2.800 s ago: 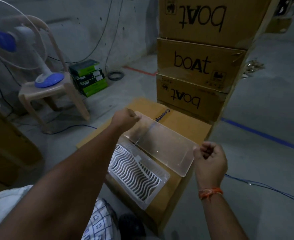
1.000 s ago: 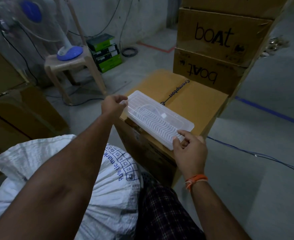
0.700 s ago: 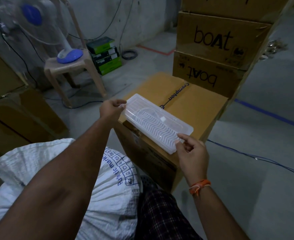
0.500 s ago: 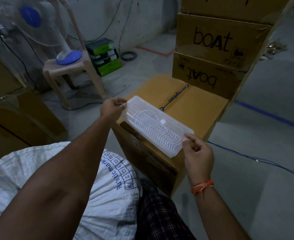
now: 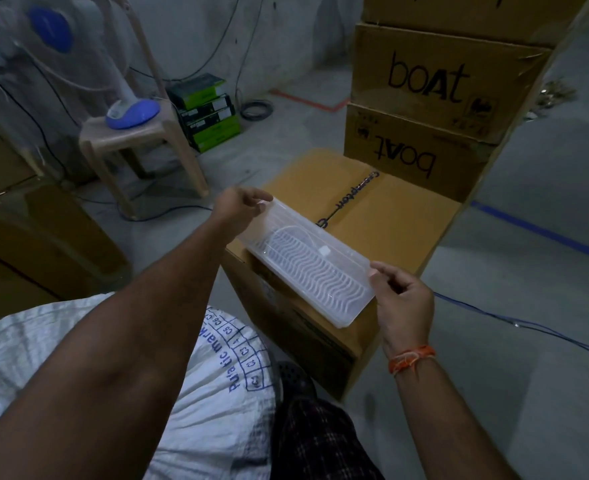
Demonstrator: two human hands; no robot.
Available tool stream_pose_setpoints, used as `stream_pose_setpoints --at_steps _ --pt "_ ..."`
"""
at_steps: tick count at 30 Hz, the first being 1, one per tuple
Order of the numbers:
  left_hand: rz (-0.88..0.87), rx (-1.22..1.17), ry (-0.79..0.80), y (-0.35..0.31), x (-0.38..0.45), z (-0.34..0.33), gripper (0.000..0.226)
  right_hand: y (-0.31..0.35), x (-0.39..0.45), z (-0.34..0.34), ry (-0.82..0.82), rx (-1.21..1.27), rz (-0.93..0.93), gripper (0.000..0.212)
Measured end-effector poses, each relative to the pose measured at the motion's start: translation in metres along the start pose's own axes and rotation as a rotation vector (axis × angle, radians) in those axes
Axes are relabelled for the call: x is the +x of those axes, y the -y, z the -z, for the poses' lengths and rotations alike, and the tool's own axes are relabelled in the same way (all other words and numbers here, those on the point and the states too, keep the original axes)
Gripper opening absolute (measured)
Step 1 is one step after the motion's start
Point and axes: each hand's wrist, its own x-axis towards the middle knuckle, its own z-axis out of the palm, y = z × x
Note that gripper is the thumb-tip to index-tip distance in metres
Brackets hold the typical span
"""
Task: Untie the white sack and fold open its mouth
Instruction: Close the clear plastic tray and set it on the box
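The white woven sack (image 5: 213, 386) with blue print lies at the bottom left, partly under my left forearm; its mouth is not visible. A clear plastic box (image 5: 307, 261) with a white wavy insert and its lid on is held just above the brown carton (image 5: 390, 216). My left hand (image 5: 239, 207) pinches the box's far left end. My right hand (image 5: 402, 299), with an orange thread on the wrist, grips the near right end.
Stacked "boat" cartons (image 5: 431, 84) rise behind the brown carton. A plastic stool (image 5: 137, 140) carries a fan's blue base, with green boxes (image 5: 206, 109) beside it. Big cartons (image 5: 36, 237) stand at left. Blue cable (image 5: 528, 327) crosses the floor at right.
The lid, held apart from the tray earlier, is now on the box. Both hands then lifted the shut box slightly off the carton, my right hand sliding to its end.
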Motion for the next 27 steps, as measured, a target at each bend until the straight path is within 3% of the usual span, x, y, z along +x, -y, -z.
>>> stream_pose_setpoints --at_steps 5,11,20,23,27 --pt "0.0 -0.065 -0.011 0.007 -0.005 0.004 0.025 0.006 -0.005 0.002 0.025 -0.014 0.009 0.018" --pt "0.022 -0.341 0.006 0.036 -0.042 0.012 0.025 0.008 -0.028 -0.001 0.086 -0.205 0.091 0.025" --pt "0.082 -0.313 0.003 0.04 -0.062 0.011 0.033 0.014 -0.037 -0.008 0.163 -0.308 0.076 0.028" --pt "0.101 -0.332 -0.077 0.036 -0.073 0.012 0.039 0.014 -0.039 -0.006 0.071 -0.388 0.12 0.032" --pt "0.084 -0.246 -0.272 0.037 -0.129 0.028 0.031 0.014 -0.055 0.001 -0.045 -0.457 0.337 0.033"
